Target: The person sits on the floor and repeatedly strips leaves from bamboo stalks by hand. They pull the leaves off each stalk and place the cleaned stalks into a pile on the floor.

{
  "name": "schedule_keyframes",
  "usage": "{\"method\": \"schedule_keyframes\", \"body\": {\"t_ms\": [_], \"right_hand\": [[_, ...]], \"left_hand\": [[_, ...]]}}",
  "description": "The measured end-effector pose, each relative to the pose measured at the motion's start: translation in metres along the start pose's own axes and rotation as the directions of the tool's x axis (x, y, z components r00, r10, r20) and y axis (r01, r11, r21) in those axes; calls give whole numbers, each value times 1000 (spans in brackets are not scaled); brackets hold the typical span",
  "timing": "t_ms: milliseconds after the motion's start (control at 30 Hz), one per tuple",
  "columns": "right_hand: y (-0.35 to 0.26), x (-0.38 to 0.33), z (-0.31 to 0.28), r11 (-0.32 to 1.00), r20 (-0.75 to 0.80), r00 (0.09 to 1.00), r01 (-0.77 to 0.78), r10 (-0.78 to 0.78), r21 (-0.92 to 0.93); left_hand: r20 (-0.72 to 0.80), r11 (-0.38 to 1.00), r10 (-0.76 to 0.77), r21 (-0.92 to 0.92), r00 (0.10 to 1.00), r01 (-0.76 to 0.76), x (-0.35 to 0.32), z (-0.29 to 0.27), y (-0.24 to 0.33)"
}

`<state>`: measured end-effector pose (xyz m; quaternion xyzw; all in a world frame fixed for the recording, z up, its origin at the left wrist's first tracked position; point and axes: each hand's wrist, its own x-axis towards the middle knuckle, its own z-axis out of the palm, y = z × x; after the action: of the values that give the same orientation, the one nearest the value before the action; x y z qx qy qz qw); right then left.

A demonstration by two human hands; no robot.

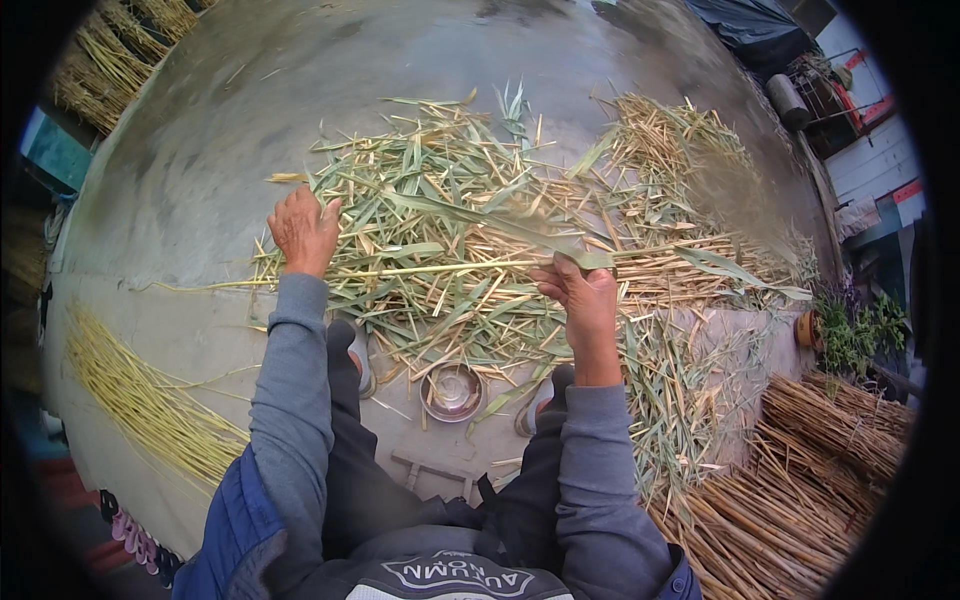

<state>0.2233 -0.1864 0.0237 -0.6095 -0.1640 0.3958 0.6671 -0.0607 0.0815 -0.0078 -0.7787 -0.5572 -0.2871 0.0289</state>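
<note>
My right hand (582,298) is closed on a long thin reed stalk (430,268), its thumb and fingers pinching the stalk beside a broad green leaf. The stalk runs leftward, passing below my left hand, and on to the right past my right hand, where long leaves hang from it. My left hand (303,230) is raised, back of the hand up, with curled fingers; whatever they hold, if anything, is hidden. Under both hands spreads a heap of cut leaves and stalk pieces (430,165). A round metal bowl (452,392) sits between my feet.
Peeled yellow-green stalks (150,395) lie on the concrete floor at left. Brown stalk bundles (780,490) are stacked at lower right, near a potted plant (855,320). Another heap of leaf scraps (680,180) lies far right. Straw bundles (110,60) lean at far left.
</note>
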Motion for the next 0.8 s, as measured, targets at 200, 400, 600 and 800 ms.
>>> {"method": "schedule_keyframes", "body": {"t_ms": [200, 400, 600, 800], "right_hand": [[9, -3, 23, 999, 100, 994, -35, 38, -32], [10, 2, 24, 999, 66, 998, -3, 0, 47], [-19, 19, -26, 981, -210, 977, 85, -47, 175], [-27, 11, -38, 990, -67, 998, 12, -22, -142]], "left_hand": [[77, 698, 575, -565, 814, -440, -34, -22, 95], [195, 584, 643, -750, 741, -310, -53, -41, 131], [404, 673, 574, -729, 712, -128, -45, -41, 90], [509, 622, 530, -777, 678, 97, -51, -33, 79]]}}
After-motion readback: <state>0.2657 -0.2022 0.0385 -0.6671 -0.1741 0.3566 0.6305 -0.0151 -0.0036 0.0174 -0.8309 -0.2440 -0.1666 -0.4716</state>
